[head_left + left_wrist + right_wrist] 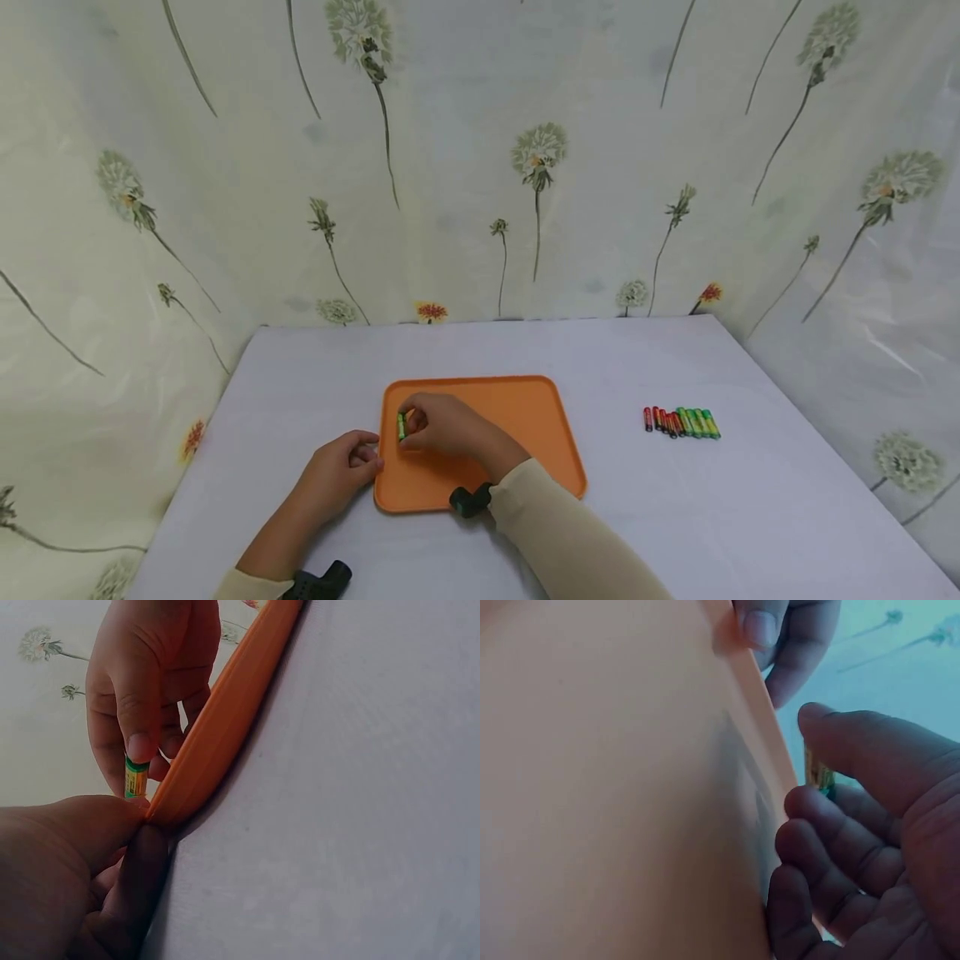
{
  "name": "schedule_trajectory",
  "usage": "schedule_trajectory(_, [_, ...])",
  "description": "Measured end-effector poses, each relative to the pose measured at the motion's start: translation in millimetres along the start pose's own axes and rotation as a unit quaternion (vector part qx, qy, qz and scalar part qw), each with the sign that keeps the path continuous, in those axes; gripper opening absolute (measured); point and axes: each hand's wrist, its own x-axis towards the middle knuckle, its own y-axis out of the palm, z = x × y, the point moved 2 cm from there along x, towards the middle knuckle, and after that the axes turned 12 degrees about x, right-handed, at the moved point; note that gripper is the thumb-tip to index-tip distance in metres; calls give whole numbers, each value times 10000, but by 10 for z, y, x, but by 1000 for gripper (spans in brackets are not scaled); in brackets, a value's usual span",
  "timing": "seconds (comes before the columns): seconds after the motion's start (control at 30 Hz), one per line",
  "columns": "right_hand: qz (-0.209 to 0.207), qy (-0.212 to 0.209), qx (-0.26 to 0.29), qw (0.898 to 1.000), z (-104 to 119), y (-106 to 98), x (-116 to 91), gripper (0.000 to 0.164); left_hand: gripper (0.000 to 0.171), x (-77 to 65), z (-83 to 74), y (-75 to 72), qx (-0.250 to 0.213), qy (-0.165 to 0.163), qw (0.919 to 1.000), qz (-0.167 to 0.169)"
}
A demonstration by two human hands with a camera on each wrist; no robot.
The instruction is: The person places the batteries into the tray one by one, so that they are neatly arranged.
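Observation:
My right hand (453, 427) is over the left part of an orange tray (517, 412), pinching a small green battery (402, 427) between thumb and fingers. In the left wrist view the green and yellow battery (136, 780) points downward just inside the tray's rim. My left hand (339, 473) grips the tray's left edge, thumb on the rim and fingers beneath it. The right wrist view shows the battery (819, 772) partly hidden behind the right thumb and fingers, close to the tray wall (769, 724).
On the right of the white table (637, 517) lies a row of several batteries: red ones (660, 419) at the left, green ones (697, 423) at the right. A flowered sheet (450, 167) hangs behind and at both sides.

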Motion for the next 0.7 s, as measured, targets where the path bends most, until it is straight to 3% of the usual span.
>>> schedule_trajectory(0.37, [42,220,-653,9976,120,60,60,27,35,38,-42,-22,-23,101,9999,-84])
schedule_trajectory(0.7, [113,140,-1051,9943,206,189,108,17,33,-11,-3,0,42,141,9997,-199])
